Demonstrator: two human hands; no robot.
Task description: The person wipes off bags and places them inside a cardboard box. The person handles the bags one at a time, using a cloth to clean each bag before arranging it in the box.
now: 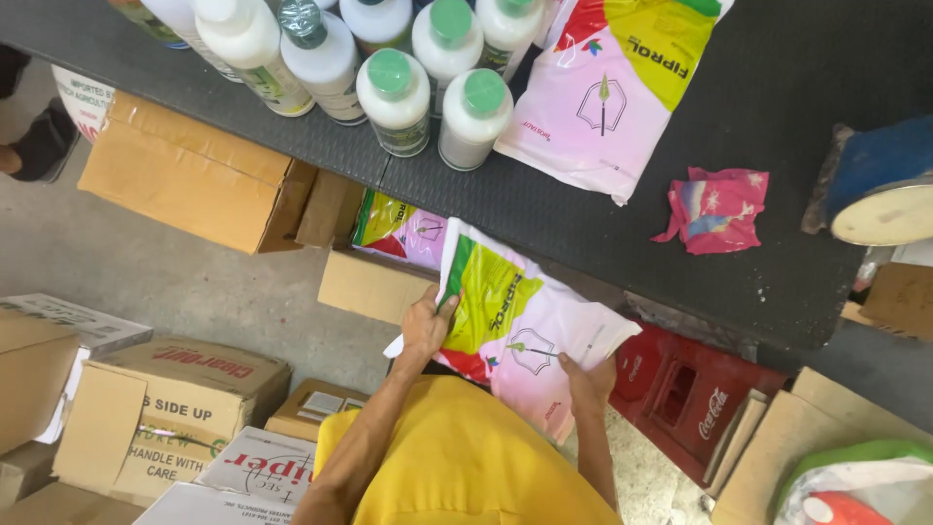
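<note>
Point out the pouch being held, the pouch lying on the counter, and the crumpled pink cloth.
held pouch [520, 335], head view, middle of its front.
counter pouch [607, 92], head view, pink centre panel.
pink cloth [717, 209], head view, its middle folds.

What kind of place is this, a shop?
Probably a farm-supply shop or storeroom. White plastic bottles with green caps stand in a group on the dark counter, brown cardboard boxes crowd the floor, and both hands hold a pink, green and yellow packet.
</note>
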